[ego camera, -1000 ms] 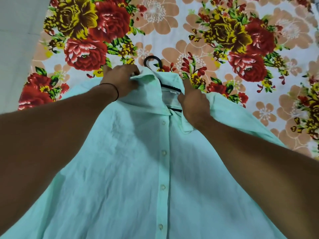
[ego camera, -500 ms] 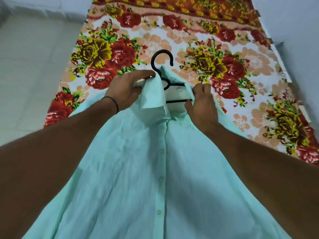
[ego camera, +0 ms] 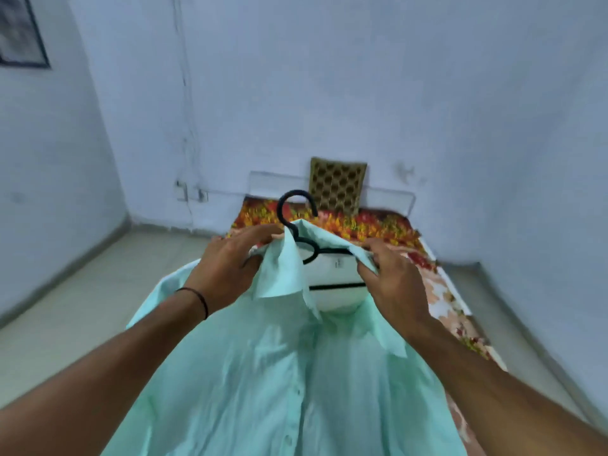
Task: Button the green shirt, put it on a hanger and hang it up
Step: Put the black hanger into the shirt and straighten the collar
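Room: pale blue walls (ego camera: 329, 77), light floor (ego camera: 82, 291), and no rail or peg in view to hang anything on.
Bed: a low mattress under a floral sheet (ego camera: 378, 228) against the far wall, with a patterned pillow (ego camera: 337, 184) propped at its head.
Shirt (ego camera: 263, 373): mint green, held up in the air in front of the person with the hanger inside it. The body falls toward the camera.
Left hand (ego camera: 230, 264): fingers curled, gripping the left collar flap close to the hanger's neck. I cannot tell if it grips the hanger too.
Right hand (ego camera: 391, 284): thumb and fingers pinch the right edge of the collar.
Hanger (ego camera: 332, 251): black, with its arm and lower bar showing through the open neck and its hook standing clear above the cloth.
Collar (ego camera: 283, 271): turned up and rumpled on the left. To do this step well, probably seat both shoulder seams evenly on the hanger arms, then fold the collar down flat.
Buttons (ego camera: 297, 392): the front looks closed below the neck, though blur hides the detail.
Next: likely take the weight at the hook with one hand, so the shirt cannot slide off an arm while it is carried.
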